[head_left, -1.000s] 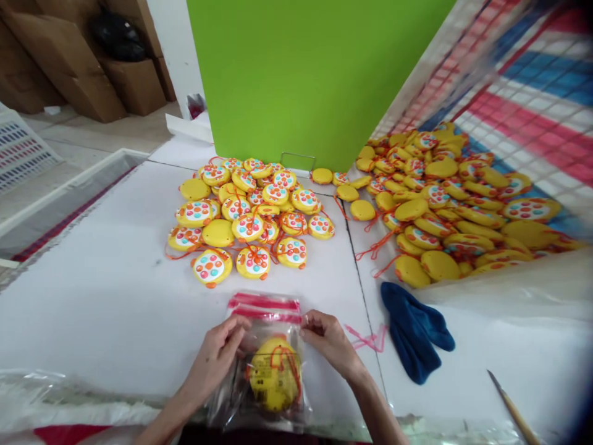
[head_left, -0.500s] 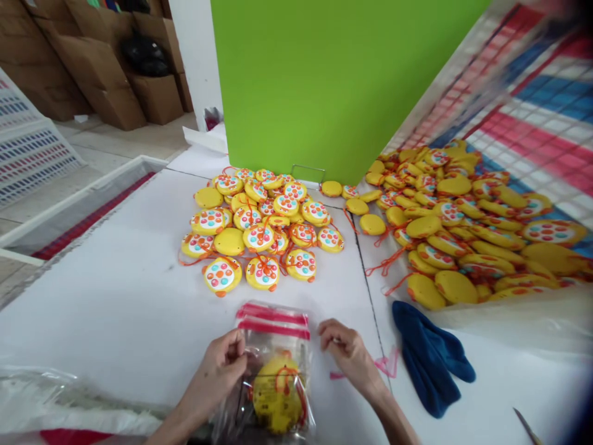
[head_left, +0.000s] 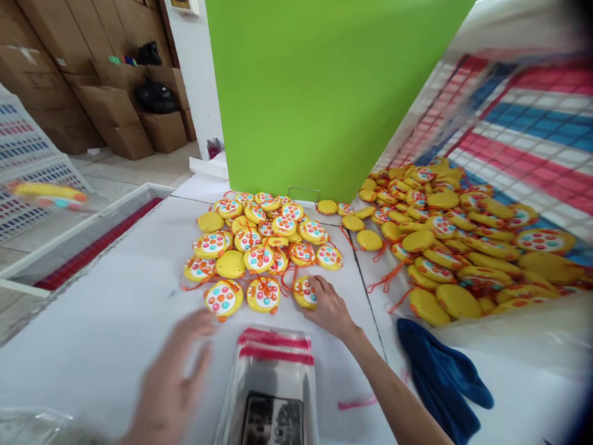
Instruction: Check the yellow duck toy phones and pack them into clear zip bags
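My right hand (head_left: pixel 328 307) has its fingers curled over a yellow oval toy (head_left: pixel 303 290), which has a white dotted face and an orange cord. It lies at the front of a heap of matching toys (head_left: pixel 259 256). My left hand (head_left: pixel 173 377) is blurred by motion, holds nothing, and its fingers and thumb are apart. Between my forearms lie clear plastic bags (head_left: pixel 277 355) with pink strips at the top. A dark printed rectangle (head_left: pixel 273 420) shows through them. At the far left a blurred yellow toy (head_left: pixel 49 193) hangs in the air.
More toys (head_left: pixel 463 241) fill the right side, against a striped mesh-like sheet (head_left: pixel 532 130). A blue cloth (head_left: pixel 440 377) lies at the right. A green panel (head_left: pixel 333 93) stands behind the heap. At the left are a white-rimmed bin (head_left: pixel 92 247) and a white crate (head_left: pixel 41 167).
The bagged toy has gone from between my hands, and a yellow toy is airborne at the left. My left hand has swung left and opened. My right hand has reached forward onto a toy.
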A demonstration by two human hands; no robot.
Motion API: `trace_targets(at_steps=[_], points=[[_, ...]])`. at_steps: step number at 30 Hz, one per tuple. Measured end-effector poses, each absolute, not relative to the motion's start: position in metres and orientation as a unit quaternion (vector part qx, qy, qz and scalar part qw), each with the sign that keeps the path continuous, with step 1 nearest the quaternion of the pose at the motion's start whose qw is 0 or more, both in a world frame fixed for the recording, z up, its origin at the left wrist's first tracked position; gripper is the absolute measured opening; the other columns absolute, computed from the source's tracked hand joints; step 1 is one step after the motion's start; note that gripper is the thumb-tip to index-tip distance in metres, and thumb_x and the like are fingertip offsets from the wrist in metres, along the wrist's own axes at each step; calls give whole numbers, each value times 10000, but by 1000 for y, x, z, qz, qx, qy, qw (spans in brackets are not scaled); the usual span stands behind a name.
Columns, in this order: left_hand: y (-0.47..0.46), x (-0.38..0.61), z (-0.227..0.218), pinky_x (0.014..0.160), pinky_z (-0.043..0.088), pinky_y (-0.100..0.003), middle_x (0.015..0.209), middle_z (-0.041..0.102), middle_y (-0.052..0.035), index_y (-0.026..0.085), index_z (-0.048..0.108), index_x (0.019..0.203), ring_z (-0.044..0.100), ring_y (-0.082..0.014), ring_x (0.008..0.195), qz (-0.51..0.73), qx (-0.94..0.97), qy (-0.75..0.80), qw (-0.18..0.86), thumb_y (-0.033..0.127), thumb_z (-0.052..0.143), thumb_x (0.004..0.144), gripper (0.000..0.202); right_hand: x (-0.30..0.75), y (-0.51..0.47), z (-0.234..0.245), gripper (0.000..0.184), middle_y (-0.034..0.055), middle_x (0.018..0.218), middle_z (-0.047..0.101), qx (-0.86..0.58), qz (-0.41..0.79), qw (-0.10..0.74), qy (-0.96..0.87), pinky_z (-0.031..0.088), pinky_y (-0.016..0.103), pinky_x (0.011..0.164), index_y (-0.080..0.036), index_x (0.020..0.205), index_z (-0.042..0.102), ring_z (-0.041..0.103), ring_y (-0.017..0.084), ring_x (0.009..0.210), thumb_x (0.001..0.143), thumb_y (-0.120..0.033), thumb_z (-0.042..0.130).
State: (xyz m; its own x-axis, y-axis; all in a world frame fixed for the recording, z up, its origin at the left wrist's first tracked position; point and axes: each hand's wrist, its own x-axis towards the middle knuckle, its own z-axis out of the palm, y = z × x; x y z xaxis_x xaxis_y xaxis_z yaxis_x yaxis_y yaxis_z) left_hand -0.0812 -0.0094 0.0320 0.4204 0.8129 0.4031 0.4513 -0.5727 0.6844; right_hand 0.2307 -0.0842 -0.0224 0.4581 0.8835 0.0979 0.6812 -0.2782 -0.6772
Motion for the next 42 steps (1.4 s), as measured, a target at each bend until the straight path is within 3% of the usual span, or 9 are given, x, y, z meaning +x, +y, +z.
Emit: trace_targets(at_steps=[5,8,12,16,26,30,35,38,42], points=[[-67,-27,-46,842,491,-318,1110,625,-62,208,542,1127,580,-210,1000,233,942,195,146,200,502,817,313,226,-146,-7,386,103,963,638,-775,255,385,-431,516,337,705,-144,1086,527,630,223,833,814,-412,468],[-75,-20,-62,814,481,-354,1066,633,-64,182,538,1132,581,-224,946,198,960,162,116,163,475,825,313,207,-171,-3,466,106,801,654,-730,362,453,-361,493,275,520,-106,1048,538,631,180,626,904,-459,271],[-76,-17,-56,801,453,-373,974,619,-73,166,564,1063,556,-222,896,160,964,162,138,96,396,845,283,176,-184,1,341,79,758,650,-614,481,593,-198,454,236,537,-129,914,575,599,152,617,765,-434,604],[-80,-14,-43,740,452,-388,862,599,-68,165,600,831,526,-217,806,99,954,194,204,75,356,847,260,160,-189,9,332,63,703,645,-543,566,604,-141,419,211,494,-122,877,569,573,127,566,695,-370,695],[-67,-3,17,858,481,-344,1179,587,-92,226,465,1218,563,-246,1054,126,555,349,744,389,560,805,454,132,-192,9,434,51,763,660,-548,599,553,-187,461,206,510,-132,984,579,599,121,571,774,-511,572],[-71,12,19,719,537,-305,1052,661,-93,173,551,1118,626,-267,935,68,372,373,847,356,706,690,491,166,-221,16,375,11,689,657,-747,384,422,-340,469,214,554,-167,874,651,599,129,585,801,-508,515],[-64,7,-5,664,565,-351,984,692,-64,212,568,1105,636,-305,922,79,289,452,840,230,775,608,539,270,-348,10,505,120,791,652,-945,-41,314,-87,461,351,691,-130,912,613,603,239,743,815,-556,360],[-60,5,-8,631,572,-377,949,702,-55,213,583,1075,647,-318,885,76,258,466,843,198,773,595,517,311,-414,-3,521,189,973,617,-961,-123,247,-4,414,454,794,-126,883,625,557,328,916,698,-579,445],[-65,10,8,703,566,-381,991,689,-72,171,597,1057,652,-279,886,101,225,441,863,209,691,697,374,322,-447,-19,286,133,627,603,-971,-97,218,32,431,456,629,-221,591,571,582,333,693,617,-486,469]])
